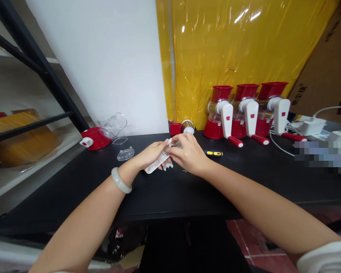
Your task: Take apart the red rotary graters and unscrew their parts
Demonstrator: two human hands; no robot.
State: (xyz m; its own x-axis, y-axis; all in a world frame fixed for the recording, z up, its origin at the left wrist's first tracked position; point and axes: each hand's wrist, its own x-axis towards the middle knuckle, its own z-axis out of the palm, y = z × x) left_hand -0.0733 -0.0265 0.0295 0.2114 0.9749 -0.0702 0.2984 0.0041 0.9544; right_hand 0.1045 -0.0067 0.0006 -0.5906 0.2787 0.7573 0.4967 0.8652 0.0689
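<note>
My left hand [152,154] is closed around a hollow white plastic crank handle [154,165], held tilted just above the black table. At its upper end my right hand [187,153] has thumb and fingers pinched together; what they grip is mostly hidden. Beneath the crank, by my left fingertips, shows a small whitish plastic piece [168,165]. Right of my right hand lies a yellow-and-black screwdriver handle [214,153]. A tiny metal bit [184,171] rests below that hand.
Several red-and-white rotary graters [226,113] line the back right. At the left lie a red grater base [96,138], a clear hopper [113,125] and a clear plate [125,154]. Behind my hands are a metal grater drum [188,126] and a red block [175,129]. White cables [281,146] lie right.
</note>
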